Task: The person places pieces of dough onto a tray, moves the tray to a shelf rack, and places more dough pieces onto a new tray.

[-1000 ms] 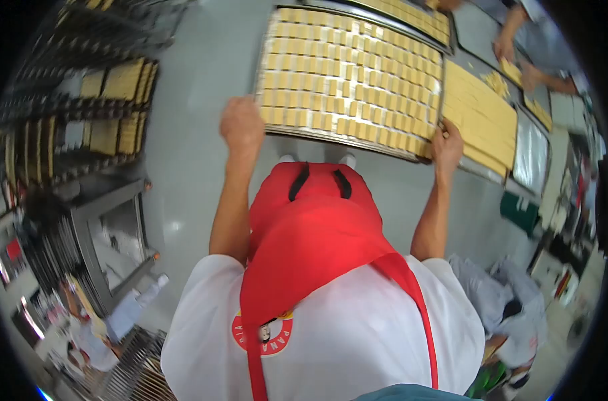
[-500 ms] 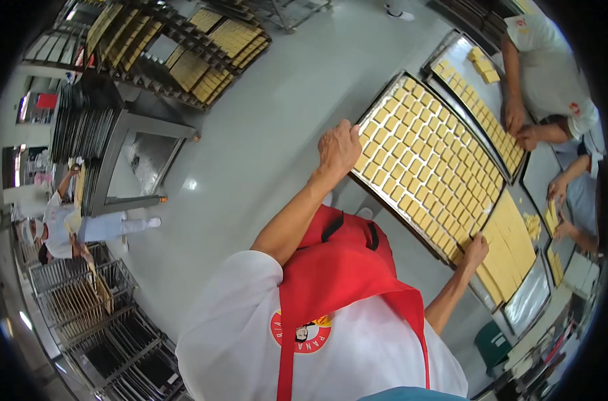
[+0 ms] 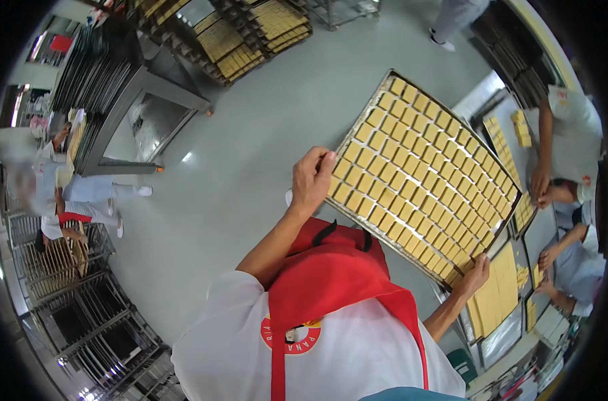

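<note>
Between my hands I carry a large baking tray (image 3: 393,248) lined with rows of small yellow rectangular dough pieces (image 3: 421,170). My left hand (image 3: 313,179) is closed on the tray's left edge, thumb on top. On the opposite side, my right hand (image 3: 475,273) grips the near right corner. The tray is off the work table and tilted in view, in front of my red apron (image 3: 337,281). Beyond my right hand, a sheet of yellow dough (image 3: 494,294) lies on the table, cut into strips.
At the right, co-workers' hands (image 3: 545,190) work over another tray of dough pieces (image 3: 501,144). Racks loaded with filled trays (image 3: 230,40) stand at the upper left. A metal stand (image 3: 143,120) holds stacked dark trays. People (image 3: 70,194) stand by wire racks at far left.
The tray has come away from the work table toward my left, still held in both hands. My view has turned, so the table and co-workers sit farther right.
</note>
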The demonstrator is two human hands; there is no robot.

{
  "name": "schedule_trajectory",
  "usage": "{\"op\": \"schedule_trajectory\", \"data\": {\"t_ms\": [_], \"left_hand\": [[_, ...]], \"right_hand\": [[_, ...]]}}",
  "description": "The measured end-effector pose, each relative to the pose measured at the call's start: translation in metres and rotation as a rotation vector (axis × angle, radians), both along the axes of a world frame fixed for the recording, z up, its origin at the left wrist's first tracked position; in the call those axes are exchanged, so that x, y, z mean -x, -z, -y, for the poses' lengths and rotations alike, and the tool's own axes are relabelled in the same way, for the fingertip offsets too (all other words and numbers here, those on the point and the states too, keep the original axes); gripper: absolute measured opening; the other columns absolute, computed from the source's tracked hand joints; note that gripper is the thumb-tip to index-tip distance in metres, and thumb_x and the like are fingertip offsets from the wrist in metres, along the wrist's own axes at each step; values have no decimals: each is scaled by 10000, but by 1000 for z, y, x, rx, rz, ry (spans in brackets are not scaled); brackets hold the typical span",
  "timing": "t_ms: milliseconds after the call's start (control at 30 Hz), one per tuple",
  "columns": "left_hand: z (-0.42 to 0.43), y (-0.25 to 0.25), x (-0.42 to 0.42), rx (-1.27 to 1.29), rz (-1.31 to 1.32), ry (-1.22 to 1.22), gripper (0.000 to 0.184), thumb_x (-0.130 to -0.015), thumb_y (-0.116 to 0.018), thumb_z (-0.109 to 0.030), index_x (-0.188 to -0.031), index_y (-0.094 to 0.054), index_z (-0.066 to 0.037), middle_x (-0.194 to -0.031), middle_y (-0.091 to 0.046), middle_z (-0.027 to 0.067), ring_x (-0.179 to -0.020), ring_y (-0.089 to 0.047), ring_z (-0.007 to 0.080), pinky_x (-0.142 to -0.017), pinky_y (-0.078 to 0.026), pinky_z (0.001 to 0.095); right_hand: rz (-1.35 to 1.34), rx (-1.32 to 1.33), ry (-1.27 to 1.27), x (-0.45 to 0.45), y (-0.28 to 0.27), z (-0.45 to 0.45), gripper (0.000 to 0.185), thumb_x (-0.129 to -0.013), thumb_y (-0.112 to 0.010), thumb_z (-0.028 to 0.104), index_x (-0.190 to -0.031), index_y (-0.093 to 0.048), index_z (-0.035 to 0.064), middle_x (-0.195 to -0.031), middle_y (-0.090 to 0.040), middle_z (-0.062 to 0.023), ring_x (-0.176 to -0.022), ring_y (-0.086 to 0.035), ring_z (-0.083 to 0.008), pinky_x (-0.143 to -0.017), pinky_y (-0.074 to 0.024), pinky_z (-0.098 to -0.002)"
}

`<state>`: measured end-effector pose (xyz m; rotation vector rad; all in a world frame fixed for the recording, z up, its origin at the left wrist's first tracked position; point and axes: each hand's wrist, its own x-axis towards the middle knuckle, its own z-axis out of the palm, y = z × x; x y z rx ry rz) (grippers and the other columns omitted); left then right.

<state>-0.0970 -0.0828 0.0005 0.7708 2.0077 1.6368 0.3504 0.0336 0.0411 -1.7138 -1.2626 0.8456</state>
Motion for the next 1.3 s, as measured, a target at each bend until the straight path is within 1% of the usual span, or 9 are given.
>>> {"op": "schedule_trajectory", "data": {"t_ms": [67,367,567,700,900,933,1133,1233,1300], "left_hand": [[26,-5,54,10,-9,-50,247,-1020,-639,-212,-923,-659,15,-668,-593,78,-596,-524,148,-581,-442,335],[128,-27,287,161,-18,-344,369,-1033,-628,-227,-772,-577,28,-603,-397,26,-597,-372,114,-547,-333,349],[146,-1,367,209,7,-407,366,-1032,-622,-223,-774,-559,29,-606,-360,22,-604,-336,116,-555,-319,337],[150,46,394,138,107,-444,368,-1038,-624,-220,-761,-572,17,-625,-393,-2,-624,-334,110,-559,-316,332],[146,119,457,42,595,-587,263,-1015,-658,-202,-895,-718,25,-803,-646,-18,-688,-551,88,-602,-445,287],[147,123,466,-5,729,-566,233,-1007,-661,-197,-947,-725,19,-843,-671,2,-709,-592,100,-612,-469,275],[138,181,505,-70,1054,-594,198,-1002,-664,-215,-1101,-695,-46,-911,-720,41,-708,-668,162,-598,-507,295],[132,230,531,-79,1204,-514,241,-1007,-669,-294,-1130,-684,-87,-957,-729,19,-809,-691,165,-671,-536,349],[125,279,554,-173,1272,-469,293,-1016,-651,-358,-1188,-667,-122,-1112,-715,19,-1026,-675,187,-835,-535,417]], "right_hand": [[42,3,-81,92,-32,7,314,-1075,-521,287,-859,-581,66,-768,-498,21,-718,-457,-97,-629,-396,-282],[-29,123,-342,372,-8,8,361,-1089,-518,303,-982,-663,-10,-894,-638,-26,-812,-539,-112,-733,-454,-306],[35,196,-420,456,47,-25,370,-1077,-536,290,-1026,-672,-50,-930,-678,-64,-848,-576,-135,-771,-464,-303],[88,66,-514,488,104,-47,411,-1077,-524,316,-1046,-670,-66,-934,-686,-98,-848,-586,-167,-775,-477,-343],[470,-36,-637,560,160,-60,548,-1060,-522,415,-1108,-681,-107,-1008,-719,-209,-922,-636,-273,-858,-495,-417],[508,28,-494,580,164,-61,561,-1062,-514,424,-1136,-679,-107,-1025,-719,-245,-932,-653,-310,-866,-496,-429],[409,63,-439,623,196,-56,571,-1062,-498,446,-1123,-676,-93,-1045,-715,-280,-943,-658,-393,-868,-495,-463],[449,98,-387,644,208,-50,583,-1061,-477,469,-1090,-668,-81,-1013,-697,-305,-904,-634,-430,-843,-490,-482],[465,64,-361,656,229,-49,567,-1062,-471,464,-1065,-660,-71,-967,-671,-320,-874,-611,-458,-819,-482,-490]]}}
